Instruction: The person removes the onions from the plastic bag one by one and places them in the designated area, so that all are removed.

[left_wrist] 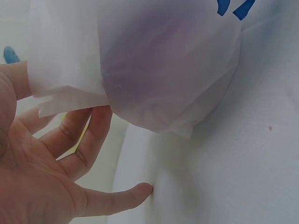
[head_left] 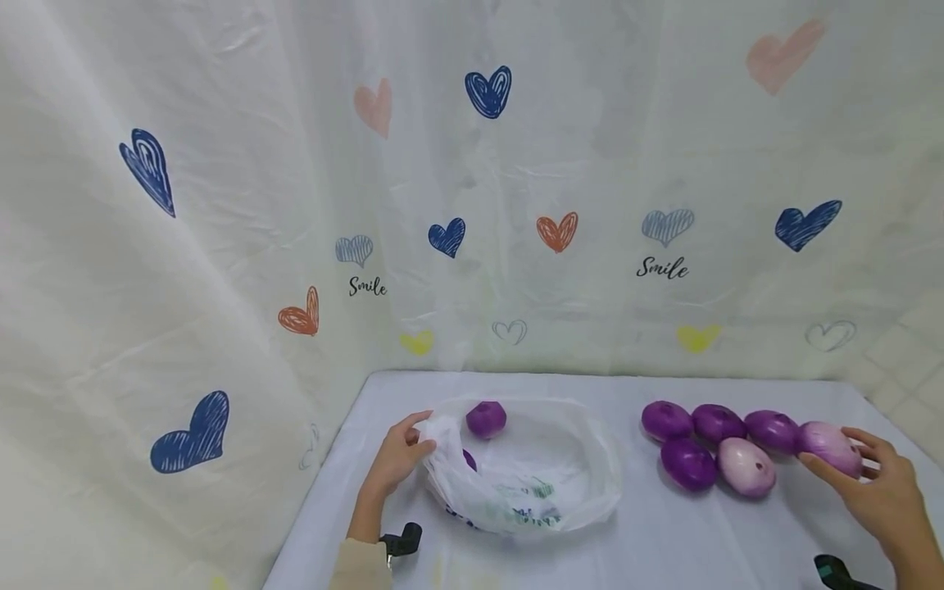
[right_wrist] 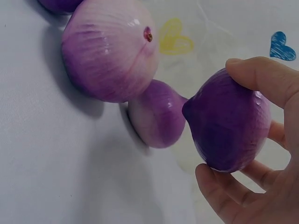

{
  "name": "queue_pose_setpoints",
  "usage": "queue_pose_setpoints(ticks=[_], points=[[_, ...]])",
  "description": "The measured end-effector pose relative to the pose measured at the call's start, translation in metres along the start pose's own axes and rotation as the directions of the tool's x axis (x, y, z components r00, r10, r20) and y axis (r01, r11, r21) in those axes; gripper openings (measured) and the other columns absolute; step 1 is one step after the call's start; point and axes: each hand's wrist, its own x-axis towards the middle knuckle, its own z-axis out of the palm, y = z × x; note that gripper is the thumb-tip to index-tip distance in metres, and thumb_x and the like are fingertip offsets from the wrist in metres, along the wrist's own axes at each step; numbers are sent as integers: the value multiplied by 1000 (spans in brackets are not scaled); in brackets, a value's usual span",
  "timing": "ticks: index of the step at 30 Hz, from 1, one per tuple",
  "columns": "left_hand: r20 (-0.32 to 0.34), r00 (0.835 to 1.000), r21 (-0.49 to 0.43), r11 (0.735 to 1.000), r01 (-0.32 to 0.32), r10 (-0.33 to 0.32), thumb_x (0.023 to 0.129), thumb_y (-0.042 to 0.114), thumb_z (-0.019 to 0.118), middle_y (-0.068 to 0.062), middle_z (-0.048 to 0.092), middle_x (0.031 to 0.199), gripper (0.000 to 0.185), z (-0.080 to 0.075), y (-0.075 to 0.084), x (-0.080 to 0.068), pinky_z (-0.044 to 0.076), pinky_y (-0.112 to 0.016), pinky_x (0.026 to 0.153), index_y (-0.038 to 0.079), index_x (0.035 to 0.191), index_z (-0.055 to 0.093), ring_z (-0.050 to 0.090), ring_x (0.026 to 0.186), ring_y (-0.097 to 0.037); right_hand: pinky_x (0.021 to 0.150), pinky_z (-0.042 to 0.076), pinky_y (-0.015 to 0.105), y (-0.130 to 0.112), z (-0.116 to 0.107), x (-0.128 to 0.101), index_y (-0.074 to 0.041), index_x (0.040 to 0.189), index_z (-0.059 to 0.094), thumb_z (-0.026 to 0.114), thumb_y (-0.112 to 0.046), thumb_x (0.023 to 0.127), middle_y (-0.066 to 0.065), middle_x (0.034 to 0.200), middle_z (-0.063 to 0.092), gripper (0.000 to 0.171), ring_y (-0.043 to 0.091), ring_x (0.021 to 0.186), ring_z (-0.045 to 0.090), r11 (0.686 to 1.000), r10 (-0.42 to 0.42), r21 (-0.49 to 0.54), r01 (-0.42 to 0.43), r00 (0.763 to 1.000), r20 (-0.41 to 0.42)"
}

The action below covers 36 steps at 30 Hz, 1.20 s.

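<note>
Main risk, as I judge it: the onion (head_left: 832, 447) slipping out of the right hand (head_left: 885, 500), since the wrist view shows only thumb on top and fingertips underneath, so it's a light pinch on a smooth round skin, not a full wrap. If it drops it could roll into the row (head_left: 719, 447) beside it and scatter them toward the table (head_left: 664, 549) edge. Second risk is the bag (head_left: 527, 471): the left hand (head_left: 398, 459) pinches just one bit of the rim at its left side, while the far rim sags, so the mouth may fold shut or the thin film may slide across the cloth if anything lands hard. One onion already inside (head_left: 486, 419) sits near the back rim and another shows dimly through the film by the left fingers; both could roll out if the rim drops. Position-wise, the held onion is at the right end of the row, clamped between thumb and fingers, with the palm behind it, well apart from the bag, which lies left of centre.
</note>
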Motion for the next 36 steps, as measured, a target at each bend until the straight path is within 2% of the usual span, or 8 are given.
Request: queue_pose_setpoints(ticks=[5,9,16,20,23,32,36], points=[[2,1000,6,1000,-1,1,93,12,72,-5,53,82,54,0,0,0,42,-32,65,15,144,57,48,75,-18,100,36,76,5,-1,0,5,160,10,64,-51,96,43,158,9,100,63,130,24,999,9,-45,-8,1000,11],[1,1000,11,1000,11,-11,93,13,72,-7,56,85,53,0,1,0,43,-33,69,16,144,58,51,78,-19,102,36,75,11,-1,1,5,160,10,63,-53,96,43,159,8,101,62,131,24,996,48,-73,-47,998,25],[3,1000,4,1000,8,-8,93,12,72,-6,54,82,54,0,3,0,41,-31,65,14,145,57,48,74,-18,102,35,75,21,0,7,4,160,9,63,-56,94,44,156,9,105,61,131,23,993,83,-91,-78,995,52],[4,1000,9,1000,17,-17,94,13,71,-6,56,83,54,-1,4,-1,41,-30,65,14,145,56,49,74,-17,99,37,74,26,1,9,6,159,10,63,-58,94,46,152,13,105,62,128,26,991,49,-125,-39,996,72],[-1,1000,18,1000,18,-18,94,14,71,-6,56,85,54,-1,5,-1,42,-31,66,14,145,57,50,76,-17,93,38,73,28,2,10,8,156,14,63,-57,95,47,147,17,102,63,123,30,989,-10,-149,22,997,82],[0,1000,18,1000,11,-11,93,13,71,-8,60,87,54,-1,6,-1,43,-32,69,13,145,57,51,78,-18,86,38,71,37,2,15,11,154,16,64,-53,96,50,141,22,99,64,118,34,984,-109,-130,124,987,117],[-1,1000,25,999,25,-25,94,14,71,-6,56,86,53,1,3,0,43,-32,68,15,145,57,50,77,-18,89,37,72,40,5,17,12,154,14,63,-55,96,50,142,21,102,63,118,33,985,-85,-136,105,986,145]])
